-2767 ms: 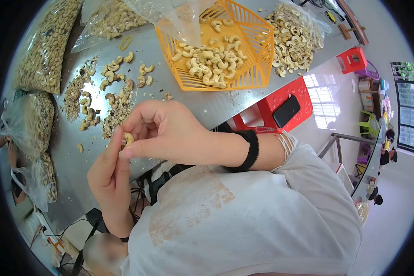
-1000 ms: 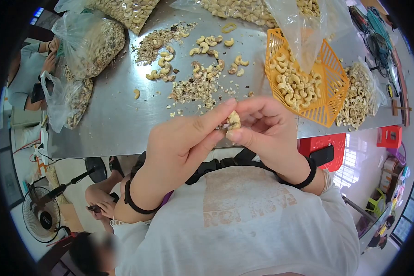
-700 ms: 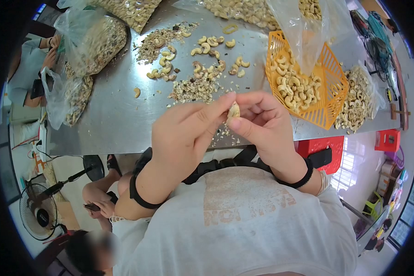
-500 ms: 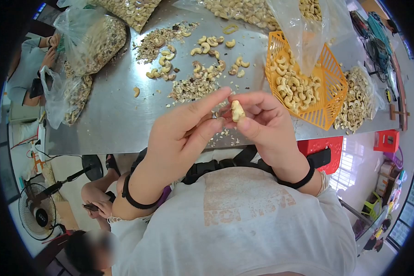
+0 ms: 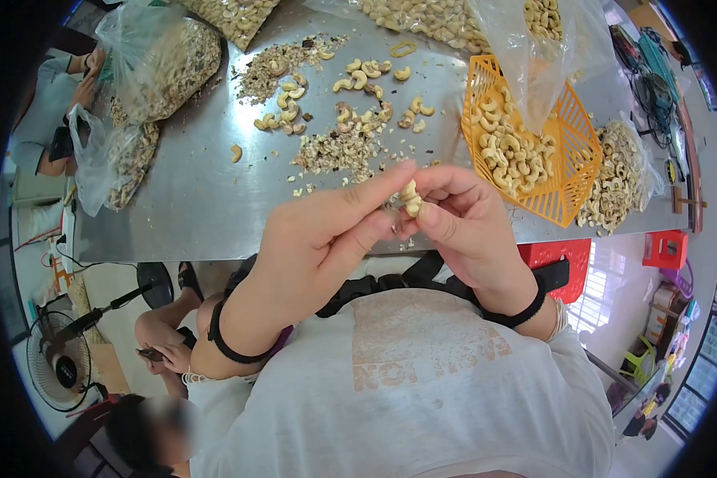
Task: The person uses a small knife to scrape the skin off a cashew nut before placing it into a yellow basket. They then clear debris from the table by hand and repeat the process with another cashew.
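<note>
the right grip (image 5: 472,229), nearly closed, pinched a cashew (image 5: 412,200) at its tip; whether the left grip (image 5: 317,239), just beside, held anything was unclear. squeezing too hard risked snapping the cashew.

Table (image 5: 191,207): you get glare left of the basket (image 5: 566,195)
Floor (image 5: 593,287): bright reflection, nearer you than the basket
Edges: curved, black

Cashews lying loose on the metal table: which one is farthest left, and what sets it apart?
The lone curved cashew, on a bare stretch of the metal table; the other loose cashews lie to its right, mostly grouped.
</note>
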